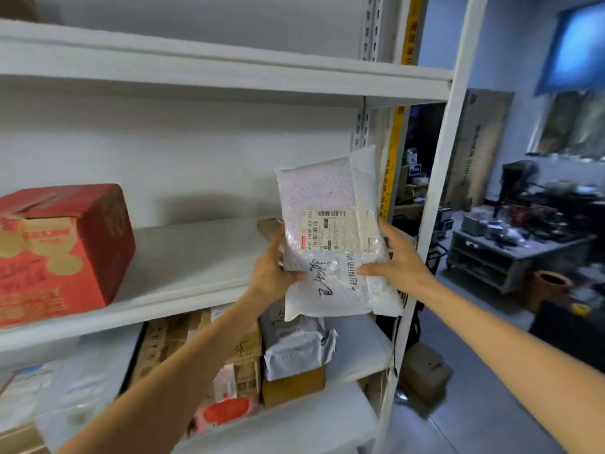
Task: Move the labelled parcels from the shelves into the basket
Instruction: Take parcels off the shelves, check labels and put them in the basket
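I have a white bubble-wrap mailer held upright in both hands, just in front of the right end of the middle shelf and clear of its board; my left hand grips the mailer's left edge, thumb across the front; my right hand grips the right edge, thumb pressed on the front beside the handwriting; I use two hands because the packet looks soft and broad and would, I judge, sag from one; its printed shipping label, with barcodes, faces me, which lets me confirm this is a labelled parcel.

On the middle shelf, far to the left, sits a red carton; just behind the mailer on that shelf a small brown item is mostly hidden; on the level below that shelf a grey poly mailer lies on a brown box, with more cartons to their left; the basket is not in view, so I judge the carry to it lies ahead.
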